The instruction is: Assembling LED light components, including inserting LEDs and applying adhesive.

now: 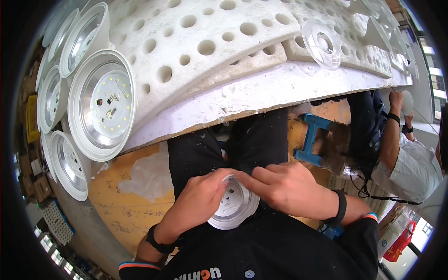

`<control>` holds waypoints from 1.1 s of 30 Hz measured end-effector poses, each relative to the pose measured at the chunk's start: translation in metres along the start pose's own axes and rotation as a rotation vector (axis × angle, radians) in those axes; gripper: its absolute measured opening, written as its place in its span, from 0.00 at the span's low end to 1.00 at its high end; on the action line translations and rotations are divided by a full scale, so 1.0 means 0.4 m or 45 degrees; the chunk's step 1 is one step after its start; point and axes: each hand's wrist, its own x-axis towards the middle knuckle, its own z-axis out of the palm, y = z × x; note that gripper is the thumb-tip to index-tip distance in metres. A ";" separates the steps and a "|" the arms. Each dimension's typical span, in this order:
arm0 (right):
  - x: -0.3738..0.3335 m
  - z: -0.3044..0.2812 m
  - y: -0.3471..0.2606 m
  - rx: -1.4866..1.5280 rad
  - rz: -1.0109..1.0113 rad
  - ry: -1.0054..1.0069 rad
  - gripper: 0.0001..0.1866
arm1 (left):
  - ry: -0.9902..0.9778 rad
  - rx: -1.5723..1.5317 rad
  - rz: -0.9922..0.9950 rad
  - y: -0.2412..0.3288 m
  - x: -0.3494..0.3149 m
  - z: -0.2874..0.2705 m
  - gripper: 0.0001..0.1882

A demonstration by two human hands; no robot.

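In my lap sits a round white LED lamp housing (229,224), its open face tilted up and showing a board with small yellow chips. My left hand (199,197) is closed on the housing's left and far rim, thumb and fingertips meeting at the edge. From the other side my right hand (285,187) bends over the far right rim, its index finger and thumb pressed to the edge close to the left fingertips. A small clear or whitish bit shows at the fingertips; what it is, I cannot make out. The fingers hide the far rim.
Similar LED lamp housings (103,106) stand stacked on their sides at the left. White foam boards with round holes (205,28) lie on the bench (224,103), with a clear round lens cover (321,44) on them. At the right are a blue stool (311,137) and a co-worker (406,158).
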 end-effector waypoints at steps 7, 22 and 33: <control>0.004 -0.010 0.025 -0.030 -0.132 0.061 0.21 | 0.019 0.048 0.002 -0.002 0.007 -0.005 0.12; 0.036 0.015 0.029 0.034 -0.263 0.175 0.19 | -0.036 0.015 -0.047 -0.008 0.020 -0.008 0.14; 0.026 0.007 0.051 0.012 -0.287 0.135 0.17 | -0.041 0.003 -0.074 -0.007 0.024 -0.008 0.15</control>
